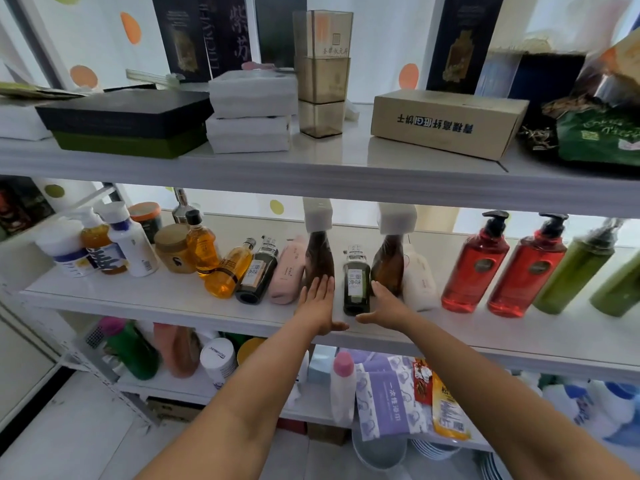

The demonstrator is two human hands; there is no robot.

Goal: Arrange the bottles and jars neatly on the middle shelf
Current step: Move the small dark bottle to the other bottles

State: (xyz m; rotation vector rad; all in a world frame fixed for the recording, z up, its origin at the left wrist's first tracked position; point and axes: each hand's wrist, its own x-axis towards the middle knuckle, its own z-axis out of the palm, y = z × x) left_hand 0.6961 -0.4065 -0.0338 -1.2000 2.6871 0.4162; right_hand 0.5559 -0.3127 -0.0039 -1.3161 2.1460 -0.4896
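Here two spread hands, left hand (317, 301) and right hand (384, 303), flank one dark green bottle (356, 287).

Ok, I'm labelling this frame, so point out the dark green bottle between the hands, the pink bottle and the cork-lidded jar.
dark green bottle (356, 287): head view, on its white label.
pink bottle (289, 271): head view, middle of its body.
cork-lidded jar (175, 259): head view, on its amber front below the lid.

Red pump bottles (476, 268), white shelf (173, 299)
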